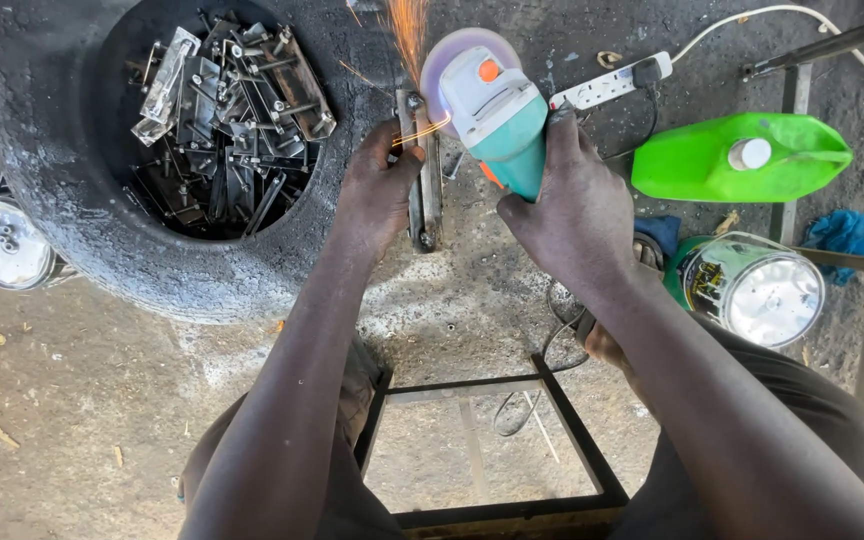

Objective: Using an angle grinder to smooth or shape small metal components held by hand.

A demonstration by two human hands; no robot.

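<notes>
Both forearms reach out over a black frame [497,385] on the floor. His right hand [562,200] has its fingers clamped round the teal grinder [497,115], whose disc throws sparks off a metal strip [424,180] lying just beside the tyre [72,210]. His left hand [377,185] presses on that strip, fingers curled over it. Grinding is underway at the strip's far end; many metal parts [227,110] sit heaped inside the tyre.

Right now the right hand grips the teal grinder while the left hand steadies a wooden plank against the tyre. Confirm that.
Not quite. In the head view the left hand steadies a metal piece, not wood; the right hand grips the teal grinder beside the tyre.
</notes>
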